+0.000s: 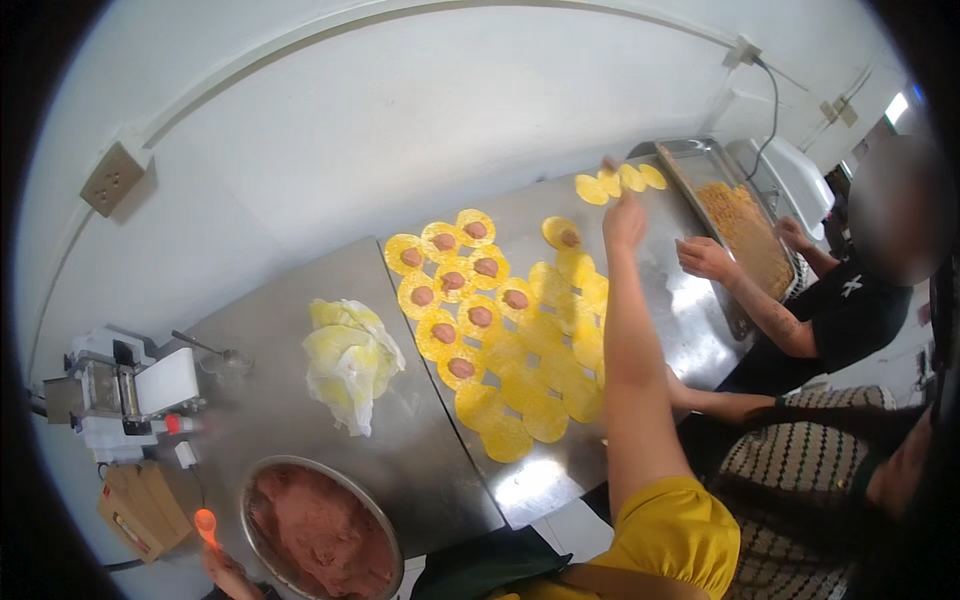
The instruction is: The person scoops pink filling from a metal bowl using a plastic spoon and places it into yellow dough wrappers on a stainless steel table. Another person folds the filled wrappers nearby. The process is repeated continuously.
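At the lower left, my left hand (227, 571) holds an orange spoon (206, 523) beside a metal bowl (395, 536) of pinkish-brown paste (322, 517). My right arm stretches far across the steel table, its hand (626, 221) near a short row of yellow round wrappers (592, 190). Just beyond those fingers is a small blurred brown lump (609, 163); whether they touch it or hold anything, I cannot tell. Many yellow rounds (510, 439) cover the middle of the table. Those at the left bear dollops of paste (480, 316); one separate round (556, 231) has one too.
A crumpled whitish-yellow sheet (352, 364) lies on the left table (292, 420). A machine (127, 382), a glass cup (229, 362) and a cardboard box (142, 510) stand farther left. At right, one person's hand (705, 259) is near a tray (686, 169) of yellow-orange bits; another person stands close.
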